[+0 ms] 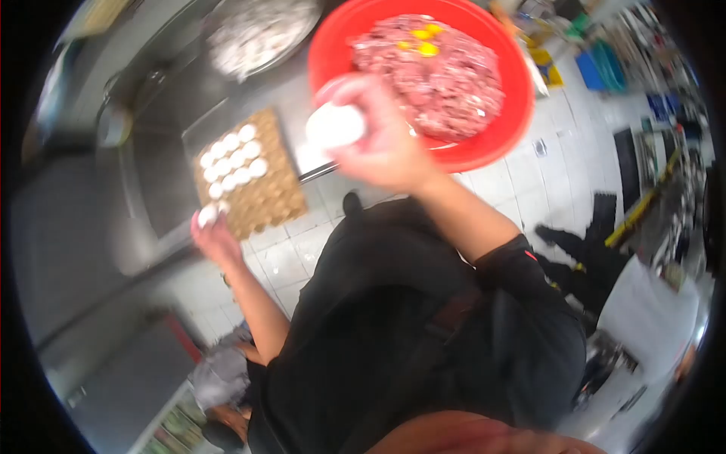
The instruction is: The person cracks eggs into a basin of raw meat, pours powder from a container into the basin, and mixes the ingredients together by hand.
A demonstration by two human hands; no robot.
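A white egg (336, 125) is held in the fingers of my right hand (386, 140), raised beside the near left rim of a red basin (484, 155). Ground meat (454, 83) fills much of the basin, with several yellow yolks (427, 49) on top. Lower left, my left hand (218, 240) has its fingers around another white egg (207, 216), at the corner of a brown egg tray (283, 178). Rows of white eggs (237, 159) stand in one part of that tray; its other cups hold none.
A metal bowl of pale food (261, 34) stands at the top, beside a steel sink (155, 170). Another person (223, 371) is at the lower left. A blue bin (592, 72), dark items on the tiled floor (491, 181) and a white chair-like object (650, 318) are at the right.
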